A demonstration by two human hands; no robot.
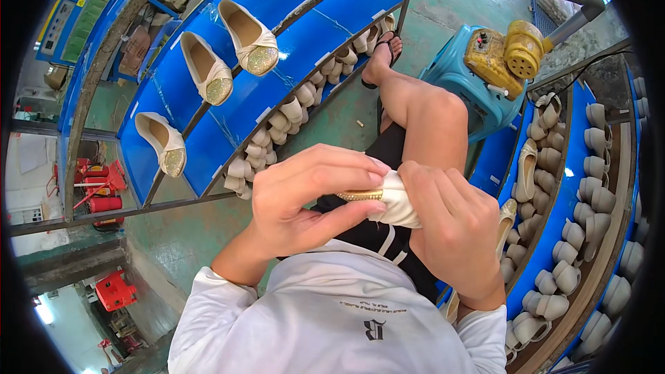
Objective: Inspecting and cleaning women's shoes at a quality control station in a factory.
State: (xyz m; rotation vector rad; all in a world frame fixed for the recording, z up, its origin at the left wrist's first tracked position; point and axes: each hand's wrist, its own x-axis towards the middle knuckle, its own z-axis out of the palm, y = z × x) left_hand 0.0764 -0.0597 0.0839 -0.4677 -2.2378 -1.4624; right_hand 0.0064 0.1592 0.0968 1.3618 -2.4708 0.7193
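A cream flat shoe (398, 202) with a gold, sparkling strip is held between both my hands above my lap. My left hand (308, 197) pinches its glittery end between thumb and fingers. Curled over the other end is my right hand (454, 225), which hides much of that side. Three finished-looking flats with gold glitter toes sit on the blue rack to the left: a lower flat shoe (161, 140), a middle flat shoe (206, 69) and an upper flat shoe (246, 36).
The blue rack (298, 41) has a metal frame, with several pale shoes (287, 116) along its lower edge. A blue stool (450, 62) carries a yellow machine (495, 59) with a pipe. At right, another rack (516, 298) bears rows of shoes. Red equipment (114, 291) lies far left.
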